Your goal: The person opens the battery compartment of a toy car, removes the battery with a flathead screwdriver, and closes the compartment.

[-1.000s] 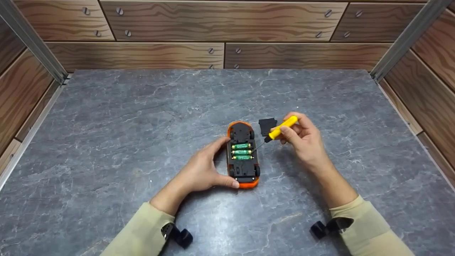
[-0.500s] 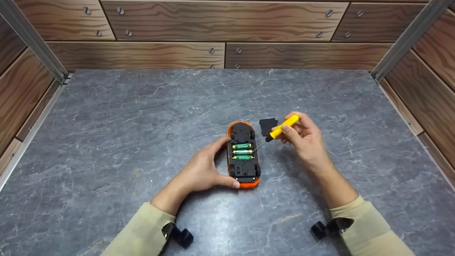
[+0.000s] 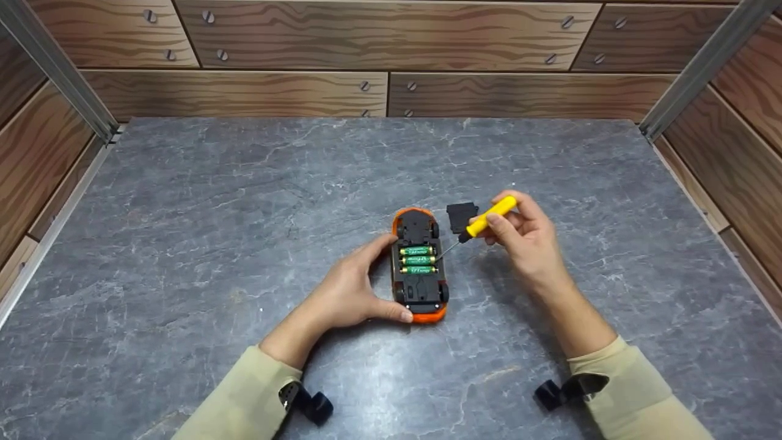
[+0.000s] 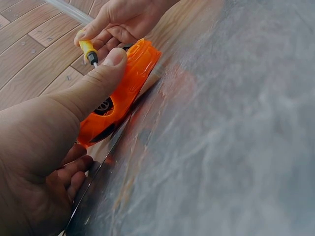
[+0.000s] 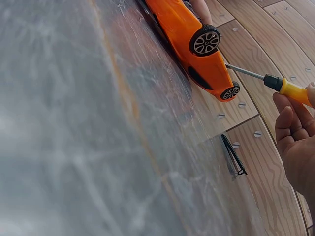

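An orange toy car (image 3: 423,293) lies wheels up on the table, its black underside facing me. Three green batteries (image 3: 418,260) sit side by side in its uncovered compartment. My left hand (image 3: 348,290) grips the car from the left, thumb at the near end and fingers along the far left side. In my right hand (image 3: 530,247), thumb and fingers pinch a yellow screwdriver (image 3: 492,216). Its thin shaft slants down to the compartment's right edge, by the middle battery; the exact contact of the tip cannot be made out. The left wrist view shows the car's orange side (image 4: 130,78).
A black battery cover (image 3: 460,216) lies just right of the car's far end, partly behind the screwdriver; the right wrist view shows the cover (image 5: 233,155) edge-on. Wood-patterned walls (image 3: 391,36) bound the grey marbled table (image 3: 244,183) at the back and sides.
Both hands and the car stay almost where they were. The middle battery's label looks greener now than half a second ago, when it shone whiter. The screwdriver handle has shifted very slightly up and right.
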{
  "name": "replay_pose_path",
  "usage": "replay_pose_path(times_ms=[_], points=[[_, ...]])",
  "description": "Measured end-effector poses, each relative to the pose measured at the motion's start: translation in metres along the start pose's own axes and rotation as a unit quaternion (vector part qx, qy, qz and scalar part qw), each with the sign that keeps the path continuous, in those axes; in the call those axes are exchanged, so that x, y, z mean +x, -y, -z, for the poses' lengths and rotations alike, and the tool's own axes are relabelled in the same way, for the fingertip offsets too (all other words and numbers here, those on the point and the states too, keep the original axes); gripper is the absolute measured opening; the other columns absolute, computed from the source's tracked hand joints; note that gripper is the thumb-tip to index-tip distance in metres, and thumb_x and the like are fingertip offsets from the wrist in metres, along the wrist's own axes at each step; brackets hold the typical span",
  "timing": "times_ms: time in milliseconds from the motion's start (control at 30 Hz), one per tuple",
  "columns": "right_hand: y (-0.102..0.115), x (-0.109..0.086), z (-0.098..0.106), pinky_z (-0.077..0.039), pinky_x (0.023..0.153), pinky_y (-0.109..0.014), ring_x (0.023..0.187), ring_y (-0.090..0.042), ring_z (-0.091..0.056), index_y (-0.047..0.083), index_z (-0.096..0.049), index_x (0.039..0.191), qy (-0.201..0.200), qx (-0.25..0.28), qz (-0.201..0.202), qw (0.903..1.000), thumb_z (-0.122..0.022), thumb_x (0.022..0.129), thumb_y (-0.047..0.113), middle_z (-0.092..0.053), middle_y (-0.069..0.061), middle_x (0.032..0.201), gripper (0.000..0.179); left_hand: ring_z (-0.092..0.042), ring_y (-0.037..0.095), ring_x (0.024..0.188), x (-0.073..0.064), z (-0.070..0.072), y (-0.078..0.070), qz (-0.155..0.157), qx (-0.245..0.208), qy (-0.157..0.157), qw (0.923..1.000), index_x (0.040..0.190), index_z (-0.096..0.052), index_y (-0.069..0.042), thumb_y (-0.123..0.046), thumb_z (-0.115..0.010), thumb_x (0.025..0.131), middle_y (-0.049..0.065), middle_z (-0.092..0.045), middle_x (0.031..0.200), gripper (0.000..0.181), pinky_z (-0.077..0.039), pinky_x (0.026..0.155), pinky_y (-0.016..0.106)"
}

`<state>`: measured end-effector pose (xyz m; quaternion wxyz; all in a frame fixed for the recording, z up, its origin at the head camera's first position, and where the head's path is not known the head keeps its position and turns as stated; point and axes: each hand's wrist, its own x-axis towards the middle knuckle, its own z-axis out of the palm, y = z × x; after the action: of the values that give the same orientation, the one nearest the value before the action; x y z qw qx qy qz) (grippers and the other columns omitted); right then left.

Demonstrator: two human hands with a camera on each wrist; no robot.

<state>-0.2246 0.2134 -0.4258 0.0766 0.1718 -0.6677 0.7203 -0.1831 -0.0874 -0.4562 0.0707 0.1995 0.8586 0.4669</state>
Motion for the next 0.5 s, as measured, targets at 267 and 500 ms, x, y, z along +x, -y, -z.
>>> replay_pose_path(times_ms=[267,500], points=[[0.0005,0.0000,0.0007,-0.061,0.070,-0.025,0.084,-0.017,-0.075,-0.001,-0.061,0.121,0.002,0.004,0.007,1.0000,-0.063,0.103,-0.005,-0.079,-0.014,0.099,0.018,-0.044,0.018,0.147,0.0008,-0.0001,0.0005,0.000,0.000,0.000,1.0000,0.164,-0.039,-0.026,-0.054,-0.103,0.055,0.002,-0.049,0.161,0.129,-0.031,0.125,0.040],[-0.0009,0.0001,0.0003,-0.060,0.069,-0.025,0.083,-0.018,-0.075,-0.009,-0.056,0.122,0.006,0.011,0.013,0.9998,-0.061,0.104,-0.006,-0.079,-0.013,0.099,0.020,-0.044,0.019,0.148,0.0005,0.0003,-0.0003,0.002,-0.003,0.000,1.0000,0.164,-0.039,-0.025,-0.053,-0.103,0.055,0.002,-0.049,0.162,0.130,-0.031,0.125,0.040]])
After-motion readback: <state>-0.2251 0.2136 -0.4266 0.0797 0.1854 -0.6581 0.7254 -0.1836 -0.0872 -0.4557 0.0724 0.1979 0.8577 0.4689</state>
